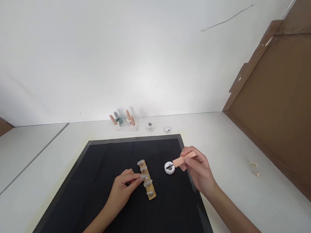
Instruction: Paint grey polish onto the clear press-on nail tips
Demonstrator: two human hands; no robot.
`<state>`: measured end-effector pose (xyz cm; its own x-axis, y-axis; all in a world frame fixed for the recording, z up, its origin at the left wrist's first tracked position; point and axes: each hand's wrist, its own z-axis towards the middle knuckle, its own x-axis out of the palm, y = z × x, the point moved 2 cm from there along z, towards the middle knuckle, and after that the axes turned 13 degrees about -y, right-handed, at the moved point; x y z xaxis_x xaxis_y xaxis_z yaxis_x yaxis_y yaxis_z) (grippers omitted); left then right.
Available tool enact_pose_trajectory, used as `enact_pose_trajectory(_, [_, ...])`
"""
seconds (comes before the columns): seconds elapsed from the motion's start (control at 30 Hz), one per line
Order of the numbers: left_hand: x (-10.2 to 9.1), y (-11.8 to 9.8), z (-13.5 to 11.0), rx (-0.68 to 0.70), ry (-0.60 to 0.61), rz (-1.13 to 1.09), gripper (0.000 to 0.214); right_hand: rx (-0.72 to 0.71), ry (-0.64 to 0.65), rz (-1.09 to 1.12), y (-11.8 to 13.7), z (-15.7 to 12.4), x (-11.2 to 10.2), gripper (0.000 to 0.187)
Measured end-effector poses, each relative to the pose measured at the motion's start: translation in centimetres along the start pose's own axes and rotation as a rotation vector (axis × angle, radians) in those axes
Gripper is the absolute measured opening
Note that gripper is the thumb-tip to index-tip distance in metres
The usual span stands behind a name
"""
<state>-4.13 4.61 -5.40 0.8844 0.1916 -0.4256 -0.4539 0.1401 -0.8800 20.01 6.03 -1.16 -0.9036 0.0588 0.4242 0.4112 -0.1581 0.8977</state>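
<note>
My right hand (194, 166) grips the peach cap of a nail polish brush (183, 159). The dark bristles point down into a small round white pot (169, 170) on the black mat. My left hand (125, 185) pinches a greyish, glittery false nail (144, 176) between thumb and fingers. This nail is at the middle of a narrow wooden nail stand (152, 195), which lies at a slant on the mat. More greyish false nails sit across the stand above and below it. Whether the pinched nail still touches its mount I cannot tell.
Several nail polish bottles (132, 125) stand behind the mat (95, 198). Beside them are an uncapped bottle (150, 127) and a round white lid (167, 129). Two small round items (256, 173) lie far right. A white wall (156, 50) and brown cardboard (291, 107) bound the table.
</note>
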Motion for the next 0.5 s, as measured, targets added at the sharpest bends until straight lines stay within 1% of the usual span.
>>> enact_pose_trajectory(0.2, [0.55, 0.18, 0.13, 0.002, 0.019, 0.016, 0.017, 0.019, 0.024, 0.016, -0.25, 0.03, -0.14, 0.01])
enact_pose_trajectory(0.37, [0.76, 0.38, 0.14, 0.005, 0.018, 0.022, 0.016, 0.025, 0.04, -0.011, -0.35, -0.1, -0.15, 0.01])
enact_pose_trajectory(0.5, [0.8, 0.49, 0.17, 0.01, 0.022, 0.026, 0.016, 0.05, 0.034, 0.026, -0.32, -0.16, -0.08, 0.011])
